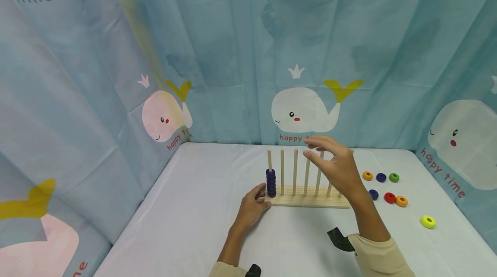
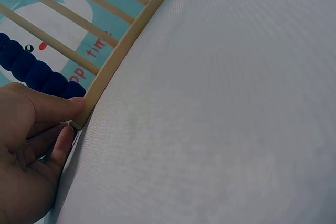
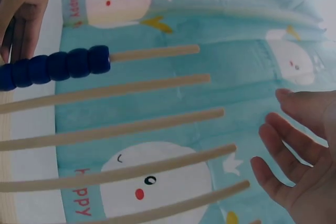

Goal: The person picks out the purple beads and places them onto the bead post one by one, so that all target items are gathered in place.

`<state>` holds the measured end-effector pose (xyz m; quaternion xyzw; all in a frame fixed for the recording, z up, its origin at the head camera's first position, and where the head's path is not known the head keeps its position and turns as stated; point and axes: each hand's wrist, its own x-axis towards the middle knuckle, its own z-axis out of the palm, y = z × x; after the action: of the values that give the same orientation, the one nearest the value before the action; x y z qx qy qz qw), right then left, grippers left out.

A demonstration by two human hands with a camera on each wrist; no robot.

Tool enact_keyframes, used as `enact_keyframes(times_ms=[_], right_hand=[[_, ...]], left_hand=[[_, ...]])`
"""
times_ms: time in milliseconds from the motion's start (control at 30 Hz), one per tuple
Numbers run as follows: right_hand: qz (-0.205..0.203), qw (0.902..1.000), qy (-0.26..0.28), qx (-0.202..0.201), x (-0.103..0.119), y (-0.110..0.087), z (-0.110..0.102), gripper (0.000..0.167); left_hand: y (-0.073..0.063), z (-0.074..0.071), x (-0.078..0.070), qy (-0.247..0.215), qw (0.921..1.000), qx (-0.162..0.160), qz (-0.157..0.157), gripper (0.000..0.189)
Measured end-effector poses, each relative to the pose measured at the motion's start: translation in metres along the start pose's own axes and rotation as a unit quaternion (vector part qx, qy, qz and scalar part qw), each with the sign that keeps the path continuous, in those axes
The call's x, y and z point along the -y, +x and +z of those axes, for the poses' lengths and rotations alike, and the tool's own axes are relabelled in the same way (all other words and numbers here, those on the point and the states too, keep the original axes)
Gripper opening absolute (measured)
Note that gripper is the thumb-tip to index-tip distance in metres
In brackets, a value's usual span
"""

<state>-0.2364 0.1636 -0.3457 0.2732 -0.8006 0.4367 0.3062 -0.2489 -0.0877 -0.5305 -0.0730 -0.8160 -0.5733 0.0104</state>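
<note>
A wooden peg rack (image 1: 308, 201) with several upright pegs stands on the white table. Dark blue beads (image 1: 271, 183) are stacked on its leftmost peg, whose upper part is bare; the other pegs carry nothing that I can see. My left hand (image 1: 250, 211) holds the left end of the base, and the left wrist view has the base's corner (image 2: 84, 111) between thumb and fingers. Raised in front of the right-hand pegs, my right hand (image 1: 338, 167) has nothing between its parted thumb and fingers. In the right wrist view its fingers (image 3: 283, 140) are apart from the peg tips.
Right of the rack lie loose beads: an orange one (image 1: 367, 175), a blue one (image 1: 381, 177), a green one (image 1: 394, 177), another blue one (image 1: 373, 194), a red one (image 1: 390, 198), another orange one (image 1: 401, 201) and a yellow one (image 1: 428, 221). A whale-print curtain (image 1: 233, 74) surrounds the table.
</note>
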Motion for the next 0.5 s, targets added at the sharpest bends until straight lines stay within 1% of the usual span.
enact_keyframes(times_ms=[67, 200, 300, 367, 500], right_hand=[[0.006, 1.0000, -0.002, -0.005, 0.007, -0.002, -0.005, 0.033], [0.019, 0.9998, -0.005, -0.010, 0.004, -0.008, -0.014, 0.034], [0.023, 0.9996, -0.008, -0.013, -0.013, -0.013, -0.019, 0.035], [0.026, 0.9995, -0.013, -0.015, -0.017, -0.016, -0.024, 0.034], [0.035, 0.9992, -0.004, -0.017, -0.025, -0.022, -0.034, 0.035]], left_hand=[[0.000, 0.000, 0.000, 0.000, 1.0000, -0.002, 0.001, 0.062], [0.000, 0.000, -0.001, 0.000, 1.0000, 0.000, 0.007, 0.062], [0.000, -0.001, -0.001, -0.002, 0.9999, 0.003, 0.013, 0.061], [0.000, -0.001, 0.000, -0.003, 0.9999, 0.002, 0.017, 0.061], [0.000, -0.001, 0.000, -0.002, 0.9999, 0.000, 0.016, 0.061]])
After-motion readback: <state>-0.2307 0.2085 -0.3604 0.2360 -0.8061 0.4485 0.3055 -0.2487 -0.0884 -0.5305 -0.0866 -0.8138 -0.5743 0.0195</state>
